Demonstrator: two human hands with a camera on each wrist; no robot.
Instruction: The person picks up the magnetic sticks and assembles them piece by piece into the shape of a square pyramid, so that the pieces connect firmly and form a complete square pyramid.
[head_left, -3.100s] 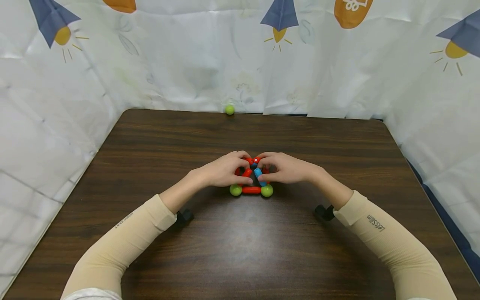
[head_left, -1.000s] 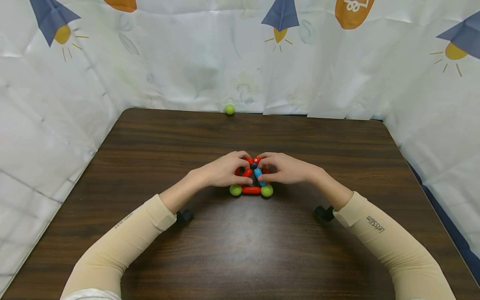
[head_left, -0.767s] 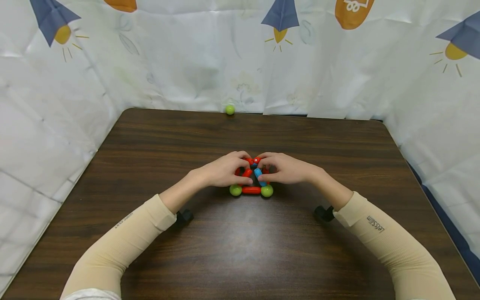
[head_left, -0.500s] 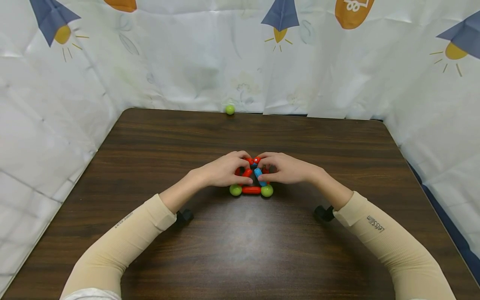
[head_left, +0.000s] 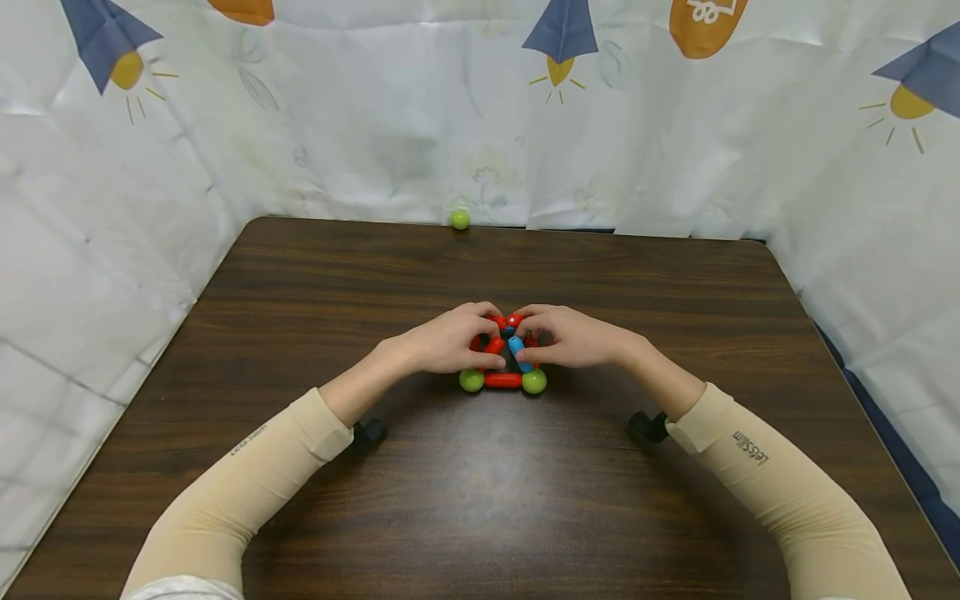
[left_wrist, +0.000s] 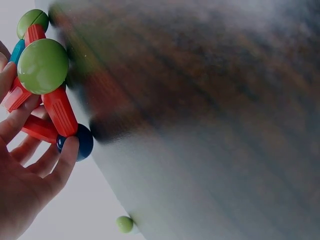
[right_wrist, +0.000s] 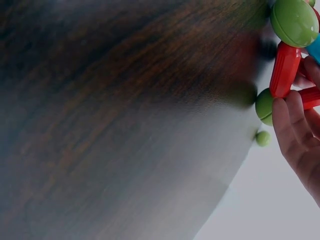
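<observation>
A toy frame of magnetic rods and balls stands mid-table. Its near side is a red rod (head_left: 502,380) between two green balls (head_left: 472,380). My left hand (head_left: 453,337) holds the left side, thumb by a leaning red rod (head_left: 495,344). In the left wrist view, a fingertip touches a dark blue ball (left_wrist: 85,144) at the base. From the right, my right hand (head_left: 581,336) grips the frame, thumb against a leaning blue rod (head_left: 516,345). Its fingers reach a rear green ball (right_wrist: 265,106) in the right wrist view. Fingers partly hide the top, where red ends meet.
One loose green ball (head_left: 460,219) sits at the far table edge, against the white printed curtain (head_left: 405,125). The dark wooden table (head_left: 502,517) extends around the frame. Black wrist devices (head_left: 370,432) hang under both forearms.
</observation>
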